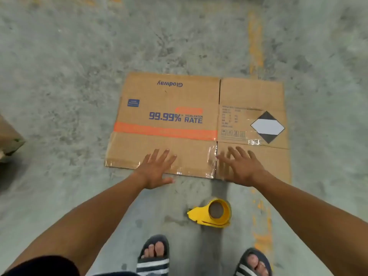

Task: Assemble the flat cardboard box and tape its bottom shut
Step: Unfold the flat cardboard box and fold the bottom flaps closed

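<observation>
In the head view, a flattened brown cardboard box (pixel 169 116) printed with blue lettering and an orange band is seen lying on the grey concrete floor (pixel 69 76). The left hand (pixel 156 170) and right hand (pixel 242 168) are spread wide, fingers splayed over the box's near flaps, nothing gripped; contact cannot be told. A yellow tape dispenser (pixel 212 213) is set on the floor just before two striped sandals (pixel 153 257)
</observation>
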Motion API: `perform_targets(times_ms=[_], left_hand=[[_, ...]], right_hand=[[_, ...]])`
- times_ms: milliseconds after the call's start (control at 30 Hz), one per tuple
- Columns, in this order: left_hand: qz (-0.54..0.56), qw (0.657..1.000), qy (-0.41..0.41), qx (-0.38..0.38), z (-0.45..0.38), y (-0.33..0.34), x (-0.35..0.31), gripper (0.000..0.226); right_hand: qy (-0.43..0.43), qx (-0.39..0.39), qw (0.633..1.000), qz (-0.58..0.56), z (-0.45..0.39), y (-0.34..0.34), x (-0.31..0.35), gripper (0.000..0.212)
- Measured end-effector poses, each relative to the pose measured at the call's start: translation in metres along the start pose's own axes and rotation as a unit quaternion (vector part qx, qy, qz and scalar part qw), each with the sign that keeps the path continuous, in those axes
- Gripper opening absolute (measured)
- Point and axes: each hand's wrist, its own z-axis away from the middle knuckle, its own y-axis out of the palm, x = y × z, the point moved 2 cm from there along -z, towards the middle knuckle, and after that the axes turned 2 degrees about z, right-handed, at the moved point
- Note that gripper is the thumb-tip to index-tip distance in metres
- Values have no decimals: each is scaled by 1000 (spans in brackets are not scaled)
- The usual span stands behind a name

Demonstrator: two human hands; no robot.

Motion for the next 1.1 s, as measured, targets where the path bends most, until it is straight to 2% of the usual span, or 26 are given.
perform_targets(times_ms=[133, 233, 400, 567, 600, 633, 667, 700, 767, 800, 867, 933, 967, 1067, 1100], left_hand=[[-106, 993, 50, -18, -40, 29, 12, 99], [-157, 984, 73, -39, -59, 29, 23, 104], [-195, 975, 95, -42, -62, 14, 32, 97], [-148, 980, 114, -65, -51, -1, 42, 72], [-131, 982, 102, -89, -45, -7, 46, 75], [-98, 984, 74, -126, -39, -11, 51, 88], [-57, 983, 33, -168, -33, -12, 56, 100], [-16, 976, -16, -217, -27, -12, 61, 103], [63, 935, -133, -322, -17, -12, 66, 91], [117, 901, -189, -373, -15, -12, 66, 91], [292, 798, -299, -435, -11, -18, 63, 105], [490, 672, -370, -415, -9, -22, 60, 118], [563, 629, -372, -387, -13, -21, 63, 118], [719, 540, -335, -281, -26, -15, 68, 112], [748, 508, -333, -266, -26, -16, 66, 113]], right_hand=[[-69, -6, 987, 145, -33, 40, -3, 118], [-77, -20, 979, 186, -48, 61, -11, 128], [-101, 4, 976, 194, -46, 54, -8, 106], [-87, 6, 981, 175, -38, 29, -4, 99], [-84, 3, 983, 163, -36, 19, -6, 95], [-81, -5, 986, 146, -33, 7, -7, 90], [-82, -13, 989, 125, -29, -6, -8, 85], [-83, -20, 991, 101, -26, -19, -8, 80], [-78, -39, 994, 63, -21, -43, -6, 75], [-76, -48, 995, 53, -17, -54, -5, 73], [-77, -58, 995, 32, -12, -69, -2, 68], [-79, -65, 995, -4, -7, -81, -1, 64], [-78, -66, 995, -21, -5, -86, -3, 62], [-76, -86, 992, -47, 3, -101, -10, 61], [-75, -94, 991, -52, 6, -105, -13, 60]])
